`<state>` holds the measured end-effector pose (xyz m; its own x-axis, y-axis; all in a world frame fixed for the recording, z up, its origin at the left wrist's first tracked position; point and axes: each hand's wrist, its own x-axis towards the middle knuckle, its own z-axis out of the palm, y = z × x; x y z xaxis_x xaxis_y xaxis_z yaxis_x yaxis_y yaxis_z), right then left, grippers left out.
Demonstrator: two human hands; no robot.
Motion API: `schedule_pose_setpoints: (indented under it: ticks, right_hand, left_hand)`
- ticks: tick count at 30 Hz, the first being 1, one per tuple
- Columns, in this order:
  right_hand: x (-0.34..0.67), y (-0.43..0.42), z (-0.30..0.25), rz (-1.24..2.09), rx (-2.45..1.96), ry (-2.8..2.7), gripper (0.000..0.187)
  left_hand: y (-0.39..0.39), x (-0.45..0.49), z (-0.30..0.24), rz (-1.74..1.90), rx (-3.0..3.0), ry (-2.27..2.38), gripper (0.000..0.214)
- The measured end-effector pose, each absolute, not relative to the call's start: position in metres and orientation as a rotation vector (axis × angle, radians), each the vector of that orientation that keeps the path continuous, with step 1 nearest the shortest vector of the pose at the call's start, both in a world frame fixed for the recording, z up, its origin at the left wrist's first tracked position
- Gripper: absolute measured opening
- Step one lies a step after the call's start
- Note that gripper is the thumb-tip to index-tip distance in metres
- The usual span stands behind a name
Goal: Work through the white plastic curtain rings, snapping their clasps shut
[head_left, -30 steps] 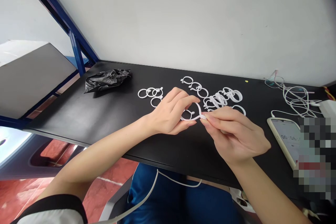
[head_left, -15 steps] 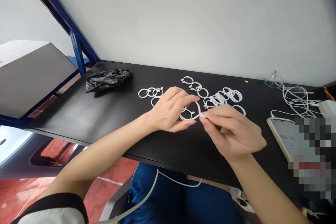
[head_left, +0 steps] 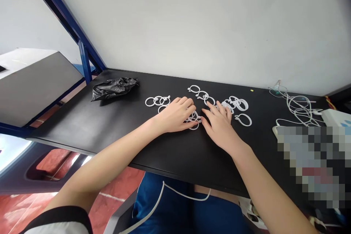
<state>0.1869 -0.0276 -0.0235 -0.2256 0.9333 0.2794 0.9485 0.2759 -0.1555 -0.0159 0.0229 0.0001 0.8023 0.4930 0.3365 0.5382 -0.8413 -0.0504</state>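
Note:
White plastic curtain rings with small eyelets lie in two loose groups on the black table (head_left: 175, 153). My left hand (head_left: 175, 116) rests low at the left group, its fingers curled and thumb around a white ring (head_left: 194, 117), which overlaps other rings beneath. Part of that group is hidden under the palm. My right hand (head_left: 219, 124) reaches to the near side of the right group, fingers spread and holding nothing, their tips close to the rings (head_left: 228, 106). A single ring (head_left: 244, 120) lies to the right of this hand.
A crumpled black plastic bag (head_left: 115, 88) lies at the back left. On the right are eyeglasses (head_left: 278, 90), a tangled white cable (head_left: 298, 108) and a white box (head_left: 338, 117). A pale wall (head_left: 192, 25) rises behind the table.
My hands have separated. My right hand let go of the ring's eyelet and opened over the right group, while my left hand lowered the ring onto the left group.

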Motion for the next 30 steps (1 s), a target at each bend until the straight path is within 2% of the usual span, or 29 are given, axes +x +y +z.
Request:
schedule_pose_setpoints:
  ticks: [7, 20, 30]
  right_hand:
    - [0.1866, -0.0275, -0.0196, -0.082, -1.701, -2.298, 0.042]
    - [0.1869, -0.026, -0.0168, -0.051, -1.664, -2.357, 0.04]
    - [0.1855, -0.0257, -0.014, 0.067, -1.542, -2.315, 0.043]
  left_hand:
    - [0.0232, -0.0181, 0.0, -0.407, -2.832, -0.837, 0.034]
    - [0.0252, -0.0172, -0.0016, -0.405, -2.818, -0.833, 0.054]
    - [0.026, -0.0167, -0.0014, -0.668, -2.671, -0.894, 0.057]
